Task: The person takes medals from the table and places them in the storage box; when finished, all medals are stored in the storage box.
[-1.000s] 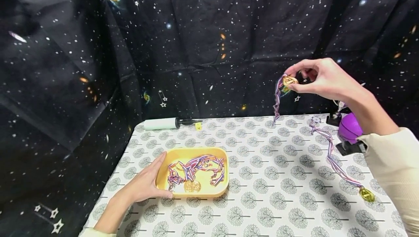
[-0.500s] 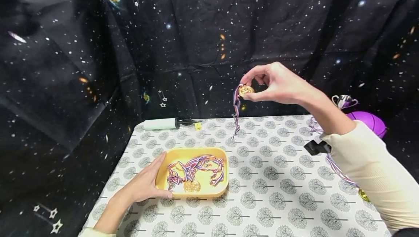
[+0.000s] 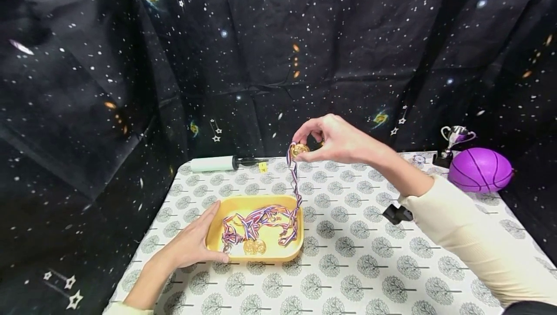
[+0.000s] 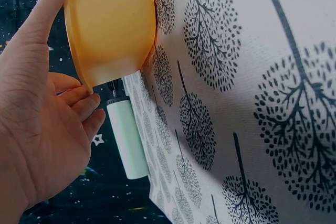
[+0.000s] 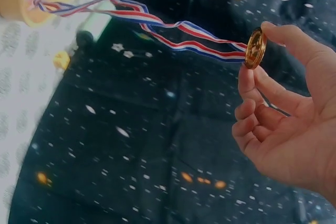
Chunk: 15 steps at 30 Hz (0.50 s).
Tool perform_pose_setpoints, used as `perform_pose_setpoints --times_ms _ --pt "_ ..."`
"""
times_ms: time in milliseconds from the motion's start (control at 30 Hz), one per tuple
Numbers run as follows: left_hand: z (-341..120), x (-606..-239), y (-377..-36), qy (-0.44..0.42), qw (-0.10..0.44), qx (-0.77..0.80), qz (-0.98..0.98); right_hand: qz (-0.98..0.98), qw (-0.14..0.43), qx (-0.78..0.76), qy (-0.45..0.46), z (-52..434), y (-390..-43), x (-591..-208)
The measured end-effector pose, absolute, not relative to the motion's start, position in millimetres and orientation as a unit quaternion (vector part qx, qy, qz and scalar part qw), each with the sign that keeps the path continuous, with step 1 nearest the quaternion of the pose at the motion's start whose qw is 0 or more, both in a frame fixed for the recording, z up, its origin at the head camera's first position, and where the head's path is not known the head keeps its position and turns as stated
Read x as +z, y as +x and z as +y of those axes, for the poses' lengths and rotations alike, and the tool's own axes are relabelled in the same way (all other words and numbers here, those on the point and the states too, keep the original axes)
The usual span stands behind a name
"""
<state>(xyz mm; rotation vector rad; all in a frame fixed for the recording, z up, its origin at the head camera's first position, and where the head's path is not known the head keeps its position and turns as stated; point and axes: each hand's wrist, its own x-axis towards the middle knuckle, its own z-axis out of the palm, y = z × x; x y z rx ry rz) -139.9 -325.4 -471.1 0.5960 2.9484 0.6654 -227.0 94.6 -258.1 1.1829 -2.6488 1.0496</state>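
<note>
My right hand point(image 3: 344, 141) pinches a gold medal point(image 3: 299, 150) by its edges between thumb and fingertips, above the far right corner of a yellow tub point(image 3: 265, 258). The medal's red, white and blue ribbon point(image 5: 184, 44) hangs down, its lower end reaching the ribbons in the tub. Inside lie tangled striped ribbons point(image 3: 261, 218), with gold medals point(image 3: 254, 247) by the front wall. My left hand point(image 3: 191, 240) grips the tub's left end, thumb along the front side and fingers along the back. From the left wrist view, fingertips curl at the tub's rim.
A mint-green hand pump point(image 3: 213, 164) lies at the table's back left, with a yellow tag point(image 3: 263, 167) near its black nozzle. At the back right stand a silver trophy cup point(image 3: 457, 136) and a purple basketball point(image 3: 480, 170). My right sleeve point(image 3: 470, 237) covers the table's right part.
My right hand has carried the gold medal leftward and down, from the right side to above the tub. My left hand stays on the tub. The trophy and basketball have come into fuller view.
</note>
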Motion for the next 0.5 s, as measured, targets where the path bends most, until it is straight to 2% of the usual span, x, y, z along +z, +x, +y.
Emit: perform_pose_setpoints --times_ms 500 --pt "-325 -470 -140 0.197 0.027 0.217 0.956 -0.874 -0.029 0.348 0.339 46 -249 -343"
